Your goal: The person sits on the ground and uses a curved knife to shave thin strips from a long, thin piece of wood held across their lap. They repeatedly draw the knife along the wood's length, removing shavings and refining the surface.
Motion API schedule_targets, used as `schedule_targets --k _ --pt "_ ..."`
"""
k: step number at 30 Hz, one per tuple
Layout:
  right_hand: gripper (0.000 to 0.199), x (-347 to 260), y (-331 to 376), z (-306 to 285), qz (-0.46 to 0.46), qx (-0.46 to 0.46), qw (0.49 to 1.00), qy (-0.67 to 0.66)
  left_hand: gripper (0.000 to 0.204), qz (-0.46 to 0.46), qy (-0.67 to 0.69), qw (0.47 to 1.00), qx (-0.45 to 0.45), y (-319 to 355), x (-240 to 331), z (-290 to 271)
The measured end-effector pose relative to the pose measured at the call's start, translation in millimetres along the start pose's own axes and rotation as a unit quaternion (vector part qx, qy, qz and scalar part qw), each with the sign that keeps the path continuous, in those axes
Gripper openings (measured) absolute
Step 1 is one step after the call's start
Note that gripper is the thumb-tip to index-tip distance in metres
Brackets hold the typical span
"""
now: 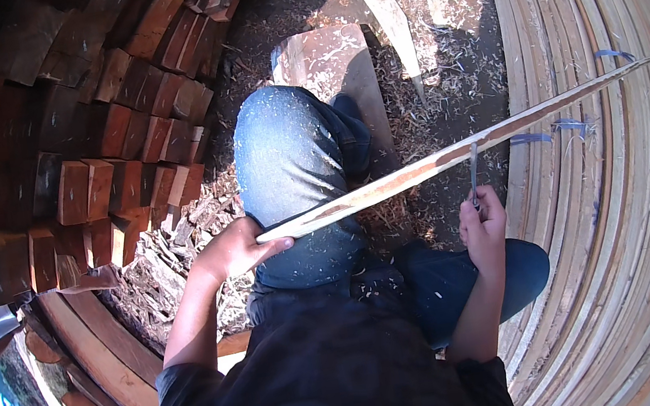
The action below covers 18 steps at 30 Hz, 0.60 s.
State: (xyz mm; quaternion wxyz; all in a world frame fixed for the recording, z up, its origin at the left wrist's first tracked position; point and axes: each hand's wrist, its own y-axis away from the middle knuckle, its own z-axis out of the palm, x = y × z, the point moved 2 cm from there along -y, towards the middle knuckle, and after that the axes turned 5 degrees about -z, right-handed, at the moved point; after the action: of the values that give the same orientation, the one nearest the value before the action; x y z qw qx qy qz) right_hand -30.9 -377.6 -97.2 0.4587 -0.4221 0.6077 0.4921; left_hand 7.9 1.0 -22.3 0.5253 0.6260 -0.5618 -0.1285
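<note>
A long pale wooden strip (397, 182) with dark bark patches slants across my thighs, its far end rising to the right over the stacked strips. My left hand (235, 250) is closed round its near left end, thumb along the wood, just over my jeans. In my right hand (484, 225) is a knife (474, 172) with a thin metal blade, held upright in closed fingers. The blade's tip meets the strip right of its middle. The knife's handle is mostly hidden in my fist.
Stacked sawn wood blocks (120, 183) rise at the left. Long bundled strips (625, 183) with blue ties (574, 125) lie along the right. Ahead are a flat board (360, 72), a pale plank (381, 5) and ground strewn with shavings (446, 59). Curved planks (103, 345) lie at lower left.
</note>
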Motion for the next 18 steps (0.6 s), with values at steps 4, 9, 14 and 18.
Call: schedule_targets --k 4,9,14,18 --pt "0.023 -29 -16 1 -0.032 -0.015 0.942 -0.333 0.058 0.007 -0.005 1.000 0.029 -1 -15 2" --pt "0.020 -31 -9 -38 -0.023 0.082 0.983 -0.160 0.049 -0.066 -0.025 0.996 -0.055 1 2 -6" --pt "0.023 -24 40 -6 0.077 -0.267 0.960 0.032 0.051 0.002 -0.009 1.000 0.012 0 -2 3" --pt "0.032 5 63 21 0.164 -0.221 0.955 -0.108 0.047 -0.027 -0.069 0.997 0.011 0 -5 0"
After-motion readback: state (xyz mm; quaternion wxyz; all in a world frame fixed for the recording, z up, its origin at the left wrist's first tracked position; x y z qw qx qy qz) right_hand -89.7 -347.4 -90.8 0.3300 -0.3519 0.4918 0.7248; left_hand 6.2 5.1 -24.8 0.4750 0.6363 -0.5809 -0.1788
